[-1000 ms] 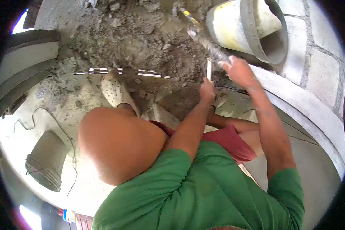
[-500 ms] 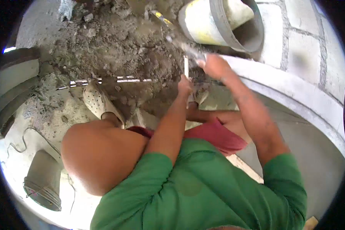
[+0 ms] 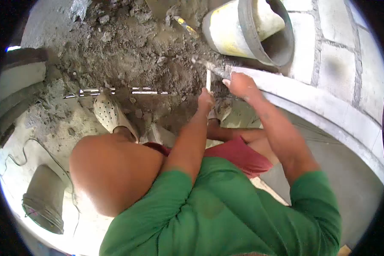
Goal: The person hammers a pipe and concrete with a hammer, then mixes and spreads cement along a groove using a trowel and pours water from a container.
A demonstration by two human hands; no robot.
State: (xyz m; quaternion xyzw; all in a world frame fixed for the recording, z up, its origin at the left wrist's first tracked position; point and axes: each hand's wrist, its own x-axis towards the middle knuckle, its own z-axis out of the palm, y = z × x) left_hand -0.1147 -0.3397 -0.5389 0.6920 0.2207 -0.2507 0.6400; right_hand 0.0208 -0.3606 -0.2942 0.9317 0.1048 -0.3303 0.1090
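My right hand (image 3: 243,86) is closed around the grey handle of a hammer (image 3: 219,72), whose mud-smeared head end points to the upper left. My left hand (image 3: 206,100) grips a thin pale rod (image 3: 208,80) that stands out above the fist. The hammer lies across the rod's upper end, and they appear to touch. Whether the rod is a chisel, I cannot tell. Beyond both hands spreads wet, lumpy mortar or mud (image 3: 128,55).
A tilted, paint-stained bucket (image 3: 230,30) with a pale object (image 3: 269,21) inside stands beyond my right hand. A yellow-and-black handled tool (image 3: 186,26) rests in the mud. A pale ledge (image 3: 294,87) and block wall (image 3: 339,59) border the right. Another bucket (image 3: 45,192) lies lower left, beside a cable (image 3: 51,155).
The hammer was blurred in motion and has come slightly down onto the rod's top. My left hand keeps its grip, a little lower in view.
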